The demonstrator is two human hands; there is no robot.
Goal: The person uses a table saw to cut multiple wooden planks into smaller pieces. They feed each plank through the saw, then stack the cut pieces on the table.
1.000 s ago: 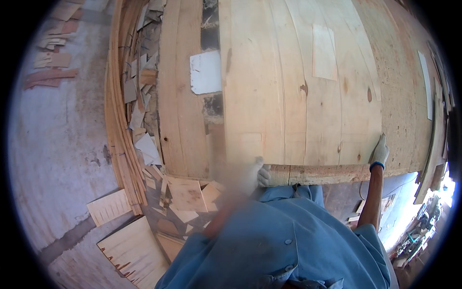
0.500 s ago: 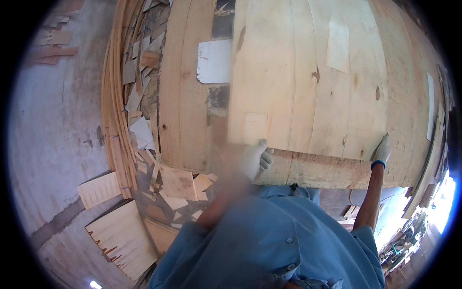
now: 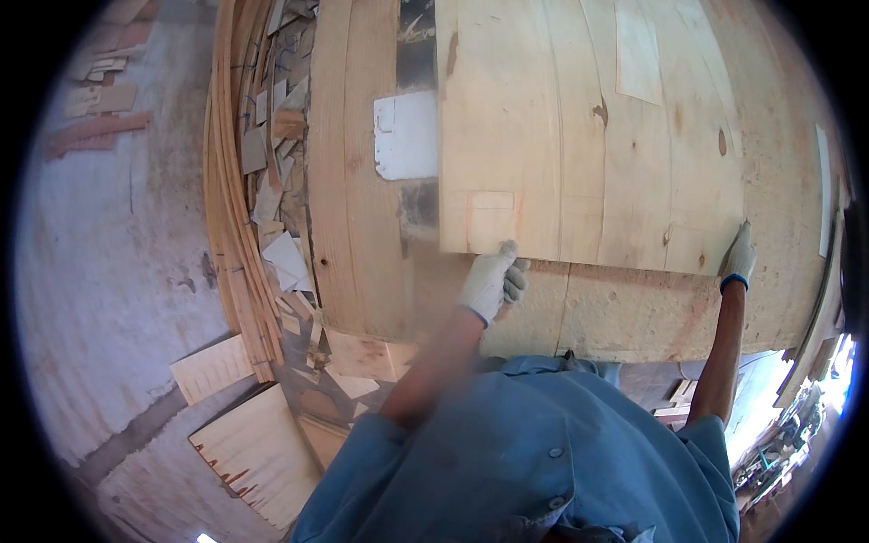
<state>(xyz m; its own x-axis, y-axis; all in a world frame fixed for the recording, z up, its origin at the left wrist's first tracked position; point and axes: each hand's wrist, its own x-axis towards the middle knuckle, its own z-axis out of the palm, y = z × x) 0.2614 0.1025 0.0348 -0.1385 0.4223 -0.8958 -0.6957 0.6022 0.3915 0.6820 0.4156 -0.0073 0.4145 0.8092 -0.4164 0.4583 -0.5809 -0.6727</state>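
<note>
Both my hands wear pale work gloves. My left hand [image 3: 491,279] grips the near edge of a large thin veneer sheet [image 3: 579,136], just below a small square patch on it. My right hand [image 3: 740,257] holds the same near edge farther right. The sheet lies over a wider stack of pale wood sheets [image 3: 634,312] whose front strip shows beneath my hands. My blue shirt fills the lower middle of the view.
A white rectangular plate [image 3: 405,136] lies in a dark gap left of the sheet. Long bent wood strips [image 3: 231,208] and veneer scraps [image 3: 281,258] pile up at the left. Loose veneer pieces [image 3: 258,448] lie on the concrete floor [image 3: 109,271].
The veneer sheet has slid away from me across the stack, and both hands have moved forward with its near edge. My left hand is now sharply seen gripping it.
</note>
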